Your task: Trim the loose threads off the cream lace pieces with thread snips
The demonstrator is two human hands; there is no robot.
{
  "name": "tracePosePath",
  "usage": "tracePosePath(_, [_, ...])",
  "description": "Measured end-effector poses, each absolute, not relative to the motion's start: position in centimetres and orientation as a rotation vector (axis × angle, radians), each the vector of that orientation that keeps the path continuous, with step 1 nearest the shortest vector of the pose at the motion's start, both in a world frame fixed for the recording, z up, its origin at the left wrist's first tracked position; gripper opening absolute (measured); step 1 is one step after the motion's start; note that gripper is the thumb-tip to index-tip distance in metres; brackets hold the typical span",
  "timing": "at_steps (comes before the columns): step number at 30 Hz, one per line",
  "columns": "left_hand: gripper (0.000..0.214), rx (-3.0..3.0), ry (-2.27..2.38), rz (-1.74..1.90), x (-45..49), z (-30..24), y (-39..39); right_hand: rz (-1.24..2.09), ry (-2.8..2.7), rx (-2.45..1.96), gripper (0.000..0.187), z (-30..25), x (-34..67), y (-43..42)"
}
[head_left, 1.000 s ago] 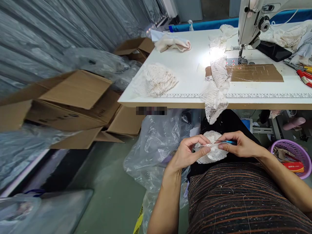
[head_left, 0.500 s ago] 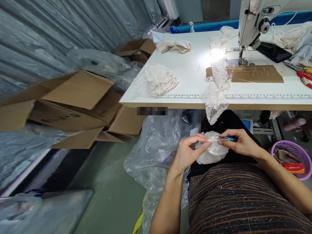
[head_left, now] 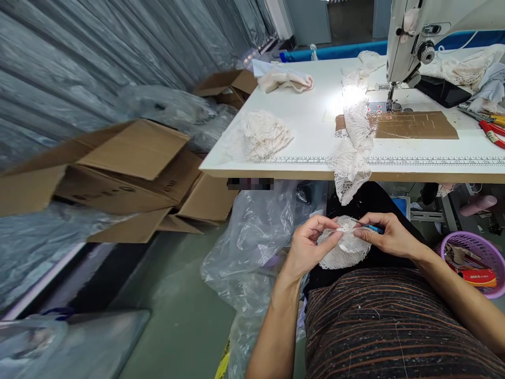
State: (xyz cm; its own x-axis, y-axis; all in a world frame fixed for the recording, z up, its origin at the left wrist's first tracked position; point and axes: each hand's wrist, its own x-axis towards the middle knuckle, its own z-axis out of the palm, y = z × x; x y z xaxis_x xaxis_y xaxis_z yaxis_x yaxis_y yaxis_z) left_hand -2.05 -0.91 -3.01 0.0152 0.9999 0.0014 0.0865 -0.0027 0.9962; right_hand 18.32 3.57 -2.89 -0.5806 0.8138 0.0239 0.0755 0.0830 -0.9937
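Observation:
Over my lap, my left hand [head_left: 315,243] pinches the edge of a white lace piece [head_left: 342,253] between thumb and fingers. Opposite it, my right hand [head_left: 389,234] is closed around a small blue-handled tool [head_left: 374,228] with a thin dark metal tip, probably thread snips. The tip points left across the lace, near my left fingertips. My right thumb and forefinger also touch the lace edge. A long white lace strip [head_left: 353,152] hangs over the table edge just above my hands, its far part beside the sewing machine [head_left: 410,47].
On the white table [head_left: 300,131] lie a lace pile [head_left: 266,136], folded cloth [head_left: 286,80], a brown cardboard strip [head_left: 418,125], a black phone-like object [head_left: 444,90] and red-handled pliers [head_left: 492,132]. A purple basket [head_left: 473,239] stands right. Open cardboard boxes [head_left: 134,152] and clear plastic [head_left: 252,237] are left.
The view has shifted slightly, so the table and hands appear a little lower. The tool in my right hand has tilted, its tip now pointing more up and left; both hands keep their hold.

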Motion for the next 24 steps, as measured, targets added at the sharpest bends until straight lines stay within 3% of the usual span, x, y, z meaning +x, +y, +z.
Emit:
tracePosePath(5, [0.054,1.281,1.221,0.782,-3.1,-4.1,-1.8,1.714,-1.616,-0.953,0.045,-3.9,18.7,3.1])
tracePosePath(10, [0.046,1.378,1.401,0.843,-4.1,-6.1,-1.2,1.495,-1.646,-1.177,0.043,-6.6,19.0,3.0])
tracePosePath(15, [0.014,1.735,1.508,1.177,-2.6,-5.1,0.7,1.285,-1.713,-1.225,0.038,-6.7,19.2,3.6])
tracePosePath(21, [0.035,1.786,1.676,1.154,0.7,-3.7,3.2,1.306,-1.698,-1.140,0.041,-4.8,19.0,3.5])
tracePosePath(24, [0.019,1.759,1.759,1.062,1.1,-4.1,3.8,1.290,-1.698,-1.138,0.039,-4.1,19.0,3.3])
